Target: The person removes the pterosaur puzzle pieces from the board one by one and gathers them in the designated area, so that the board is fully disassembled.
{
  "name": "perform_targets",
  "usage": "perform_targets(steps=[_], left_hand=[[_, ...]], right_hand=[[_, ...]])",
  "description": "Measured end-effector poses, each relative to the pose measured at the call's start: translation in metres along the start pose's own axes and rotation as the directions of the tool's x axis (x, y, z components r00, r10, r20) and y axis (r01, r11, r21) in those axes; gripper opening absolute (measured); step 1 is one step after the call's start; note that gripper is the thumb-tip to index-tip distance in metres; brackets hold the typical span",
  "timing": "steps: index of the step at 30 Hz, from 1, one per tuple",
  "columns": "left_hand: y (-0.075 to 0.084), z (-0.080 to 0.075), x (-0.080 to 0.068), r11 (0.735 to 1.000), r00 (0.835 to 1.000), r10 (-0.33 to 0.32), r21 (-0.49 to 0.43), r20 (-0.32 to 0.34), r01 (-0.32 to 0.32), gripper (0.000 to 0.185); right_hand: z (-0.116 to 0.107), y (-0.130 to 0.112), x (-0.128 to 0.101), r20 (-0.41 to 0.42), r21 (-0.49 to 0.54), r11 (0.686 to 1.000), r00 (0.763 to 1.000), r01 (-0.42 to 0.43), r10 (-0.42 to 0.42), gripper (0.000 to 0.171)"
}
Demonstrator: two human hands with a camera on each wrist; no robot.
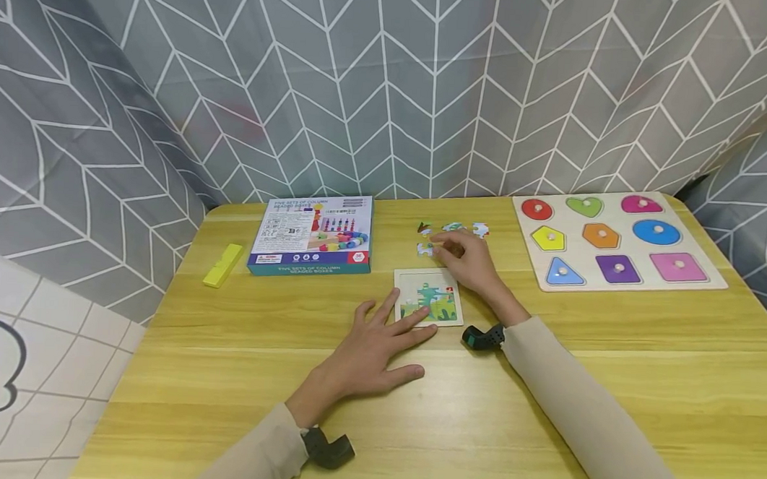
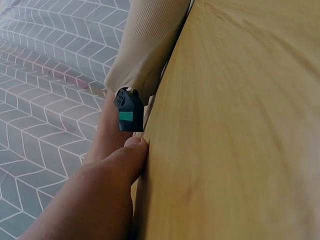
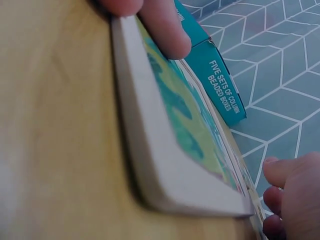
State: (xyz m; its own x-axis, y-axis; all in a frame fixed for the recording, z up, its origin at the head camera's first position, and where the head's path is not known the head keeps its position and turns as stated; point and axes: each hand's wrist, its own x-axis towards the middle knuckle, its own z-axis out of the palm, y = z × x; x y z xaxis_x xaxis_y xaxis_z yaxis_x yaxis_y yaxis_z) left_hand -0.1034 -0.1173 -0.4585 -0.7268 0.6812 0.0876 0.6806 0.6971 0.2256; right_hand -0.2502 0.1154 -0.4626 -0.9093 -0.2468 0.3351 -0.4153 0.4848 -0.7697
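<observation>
Left hand: My left hand (image 1: 369,352) lies flat on the yellow wooden table (image 1: 545,393), fingers spread and straight, the fingertips (image 3: 165,30) pressing the near-left corner of the small square jigsaw tray with a green picture (image 1: 430,295).
Right hand: My right hand (image 1: 470,262) sits just beyond the tray, fingers curled over the loose white-edged jigsaw pieces (image 1: 452,232); I cannot tell whether it pinches one.
Jigsaw tray: Flat on the table, between my two hands.
Box: A blue cardboard beaded-toy box (image 1: 314,236) rests to the tray's left, a yellow rectangular block (image 1: 222,264) farther left.
Shape board: A pale wooden board of coloured knobbed shapes (image 1: 618,241) lies well right of the tray.
</observation>
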Motion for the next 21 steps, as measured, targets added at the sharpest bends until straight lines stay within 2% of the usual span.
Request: perform_targets(steps=[4, 10, 16, 21], left_hand=[[-0.001, 0.001, 0.000, 1.000, 1.000, -0.004, 0.001, 0.004, 0.004, 0.063], [0.000, 0.001, -0.001, 1.000, 1.000, -0.007, 0.002, 0.002, 0.007, 0.063], [0.000, 0.000, 0.000, 1.000, 1.000, -0.006, -0.004, 0.005, 0.006, 0.063], [0.001, 0.000, 0.000, 1.000, 1.000, -0.005, -0.010, 0.011, 0.005, 0.062]], right_hand=[[-0.003, 0.001, -0.005, -0.004, 0.063, 0.998, 1.000, 0.009, -0.009, 0.016], [-0.009, -0.001, -0.017, 0.007, 0.089, 0.995, 0.999, 0.035, -0.036, 0.015], [-0.013, -0.011, -0.031, 0.079, 0.110, 0.993, 0.995, 0.052, -0.061, 0.018], [-0.013, -0.008, -0.039, 0.128, 0.116, 0.985, 0.982, 0.127, -0.141, 0.016]])
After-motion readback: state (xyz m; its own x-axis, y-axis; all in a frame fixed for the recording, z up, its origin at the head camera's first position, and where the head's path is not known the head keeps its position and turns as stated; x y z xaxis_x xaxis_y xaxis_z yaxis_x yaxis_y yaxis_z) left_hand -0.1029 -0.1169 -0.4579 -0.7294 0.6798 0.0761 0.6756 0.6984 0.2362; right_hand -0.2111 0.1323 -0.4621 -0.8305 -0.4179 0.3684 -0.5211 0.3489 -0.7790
